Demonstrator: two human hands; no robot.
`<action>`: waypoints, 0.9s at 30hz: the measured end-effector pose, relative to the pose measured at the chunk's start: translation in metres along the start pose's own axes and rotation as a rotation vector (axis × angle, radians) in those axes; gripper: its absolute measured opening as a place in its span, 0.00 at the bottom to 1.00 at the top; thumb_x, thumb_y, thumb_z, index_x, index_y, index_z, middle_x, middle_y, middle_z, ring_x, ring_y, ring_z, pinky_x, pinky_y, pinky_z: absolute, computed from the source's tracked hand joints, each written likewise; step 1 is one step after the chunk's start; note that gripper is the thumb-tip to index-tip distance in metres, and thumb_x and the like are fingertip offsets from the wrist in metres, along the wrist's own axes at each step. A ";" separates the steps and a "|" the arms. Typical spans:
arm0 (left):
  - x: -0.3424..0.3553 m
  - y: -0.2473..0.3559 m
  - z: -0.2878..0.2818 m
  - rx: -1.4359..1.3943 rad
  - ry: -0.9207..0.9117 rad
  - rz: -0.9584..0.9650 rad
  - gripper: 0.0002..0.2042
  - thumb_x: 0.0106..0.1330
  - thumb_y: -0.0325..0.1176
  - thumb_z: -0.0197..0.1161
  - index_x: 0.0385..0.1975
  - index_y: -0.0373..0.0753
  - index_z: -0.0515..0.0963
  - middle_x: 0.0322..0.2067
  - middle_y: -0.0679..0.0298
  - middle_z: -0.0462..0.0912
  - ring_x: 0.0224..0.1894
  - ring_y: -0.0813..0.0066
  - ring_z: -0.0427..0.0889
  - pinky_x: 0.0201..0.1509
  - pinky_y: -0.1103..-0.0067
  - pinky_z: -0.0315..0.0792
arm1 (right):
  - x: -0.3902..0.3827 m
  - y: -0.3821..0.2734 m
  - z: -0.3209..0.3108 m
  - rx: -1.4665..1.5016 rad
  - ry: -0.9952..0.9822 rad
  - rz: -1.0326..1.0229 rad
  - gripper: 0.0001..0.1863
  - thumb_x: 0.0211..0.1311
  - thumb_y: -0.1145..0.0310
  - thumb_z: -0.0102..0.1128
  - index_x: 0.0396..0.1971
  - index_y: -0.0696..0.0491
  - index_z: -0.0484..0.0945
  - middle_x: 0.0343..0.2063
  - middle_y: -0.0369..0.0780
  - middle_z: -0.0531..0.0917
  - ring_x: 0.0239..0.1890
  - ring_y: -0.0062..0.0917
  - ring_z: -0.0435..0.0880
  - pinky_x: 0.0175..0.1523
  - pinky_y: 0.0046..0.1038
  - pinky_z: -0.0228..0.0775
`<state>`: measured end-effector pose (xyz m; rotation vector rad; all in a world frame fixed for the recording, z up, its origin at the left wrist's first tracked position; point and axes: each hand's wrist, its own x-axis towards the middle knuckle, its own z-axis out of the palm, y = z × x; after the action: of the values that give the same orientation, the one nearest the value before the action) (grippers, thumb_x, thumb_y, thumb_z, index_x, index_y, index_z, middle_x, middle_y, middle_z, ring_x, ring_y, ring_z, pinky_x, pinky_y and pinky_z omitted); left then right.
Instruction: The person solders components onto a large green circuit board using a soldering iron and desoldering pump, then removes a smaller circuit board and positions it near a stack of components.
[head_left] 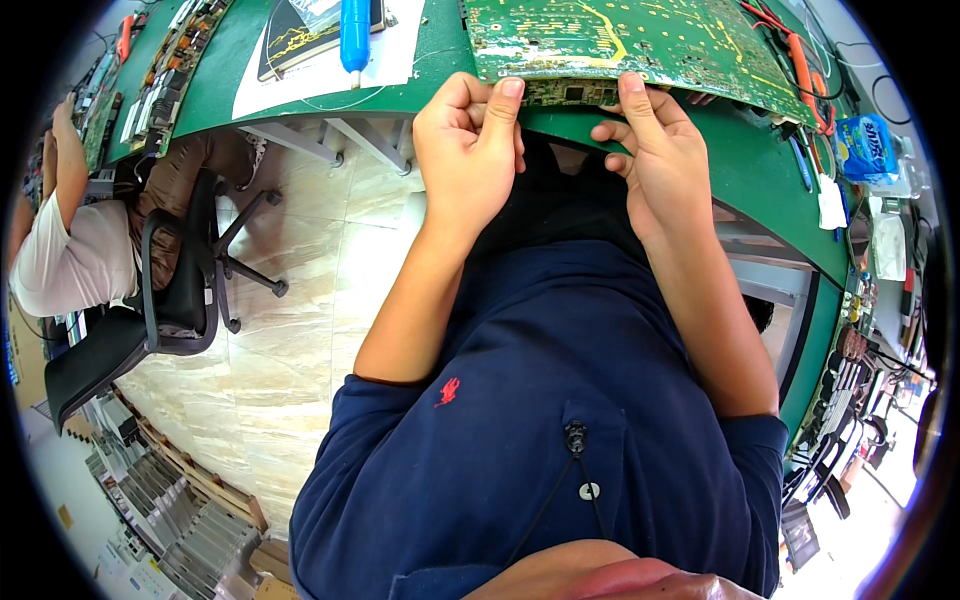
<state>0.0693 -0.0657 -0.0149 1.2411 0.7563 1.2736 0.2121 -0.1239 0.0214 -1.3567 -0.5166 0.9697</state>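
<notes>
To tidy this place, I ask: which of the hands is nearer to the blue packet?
Right. The right hand, at the circuit board, is left of the blue packet; the left hand is farther left.

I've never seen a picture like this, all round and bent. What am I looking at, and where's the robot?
There is no robot here: these are a person's bare left hand and right hand. The single picture comes from a wide fisheye camera worn on that person's head, looking down, so straight edges bend near the rim. Picture left is the wearer's left.

Both hands hold the near edge of a large green circuit board, thumbs on top. It lies over a green-topped table. To its left are a white paper sheet and a blue tube with a narrow tip; to its right, a blue-and-white soft packet. Someone else sits at far left on a black office chair.
</notes>
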 end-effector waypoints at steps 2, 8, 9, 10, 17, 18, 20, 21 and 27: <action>0.000 -0.001 -0.001 0.006 0.002 0.001 0.15 0.71 0.37 0.60 0.23 0.38 0.70 0.11 0.68 0.71 0.11 0.85 0.67 0.14 0.86 0.62 | 0.000 0.000 0.000 0.001 -0.003 0.003 0.22 0.61 0.53 0.67 0.40 0.58 0.75 0.34 0.37 0.81 0.29 0.18 0.81 0.24 0.16 0.67; 0.000 -0.002 -0.001 0.003 0.001 0.011 0.15 0.70 0.37 0.60 0.22 0.38 0.70 0.11 0.69 0.70 0.11 0.85 0.67 0.14 0.86 0.62 | 0.002 0.002 -0.002 0.017 -0.014 0.001 0.22 0.61 0.53 0.67 0.39 0.58 0.75 0.33 0.36 0.80 0.27 0.17 0.78 0.23 0.16 0.65; 0.000 -0.002 -0.001 0.007 -0.001 0.012 0.15 0.70 0.38 0.60 0.22 0.38 0.70 0.11 0.69 0.69 0.11 0.85 0.67 0.14 0.86 0.62 | 0.002 0.002 -0.001 0.022 -0.016 0.002 0.22 0.61 0.53 0.67 0.39 0.58 0.75 0.33 0.36 0.80 0.26 0.16 0.78 0.23 0.16 0.65; 0.000 -0.002 -0.001 0.010 0.001 0.013 0.15 0.70 0.38 0.60 0.22 0.38 0.70 0.11 0.69 0.69 0.11 0.85 0.67 0.14 0.86 0.62 | 0.001 0.002 -0.001 0.028 -0.018 0.003 0.21 0.61 0.53 0.67 0.38 0.58 0.75 0.32 0.36 0.80 0.26 0.16 0.77 0.23 0.16 0.65; 0.000 -0.003 0.000 0.001 0.007 0.017 0.16 0.70 0.37 0.60 0.21 0.38 0.69 0.11 0.70 0.69 0.11 0.85 0.66 0.14 0.85 0.62 | 0.002 0.003 0.000 0.027 -0.005 -0.009 0.20 0.62 0.54 0.66 0.36 0.58 0.75 0.27 0.35 0.78 0.24 0.14 0.75 0.21 0.15 0.63; 0.000 -0.003 0.000 -0.004 0.007 0.018 0.16 0.70 0.37 0.60 0.21 0.38 0.69 0.11 0.70 0.69 0.11 0.85 0.66 0.14 0.85 0.62 | 0.002 0.003 -0.001 0.028 -0.007 -0.012 0.20 0.62 0.54 0.66 0.36 0.58 0.75 0.27 0.34 0.78 0.23 0.14 0.75 0.21 0.15 0.63; 0.000 -0.003 0.000 -0.008 0.006 0.018 0.16 0.70 0.37 0.60 0.21 0.38 0.69 0.11 0.70 0.68 0.11 0.85 0.66 0.14 0.85 0.62 | 0.002 0.004 -0.001 0.032 -0.007 -0.015 0.20 0.62 0.55 0.66 0.36 0.58 0.75 0.26 0.34 0.78 0.23 0.14 0.75 0.21 0.15 0.62; 0.000 -0.003 0.000 -0.010 0.006 0.019 0.16 0.70 0.37 0.60 0.21 0.38 0.69 0.11 0.70 0.68 0.11 0.85 0.66 0.14 0.85 0.62 | 0.002 0.004 0.000 0.035 -0.005 -0.014 0.20 0.62 0.55 0.66 0.36 0.58 0.75 0.26 0.34 0.78 0.22 0.14 0.74 0.21 0.15 0.62; 0.000 -0.002 0.000 0.019 0.011 0.019 0.16 0.70 0.38 0.60 0.21 0.38 0.69 0.11 0.70 0.68 0.11 0.85 0.65 0.14 0.85 0.62 | 0.002 0.003 0.000 0.026 -0.003 -0.012 0.20 0.62 0.55 0.66 0.37 0.59 0.75 0.25 0.34 0.77 0.21 0.13 0.74 0.21 0.15 0.62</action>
<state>0.0702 -0.0657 -0.0168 1.2604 0.7675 1.2921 0.2121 -0.1226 0.0182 -1.3272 -0.5123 0.9654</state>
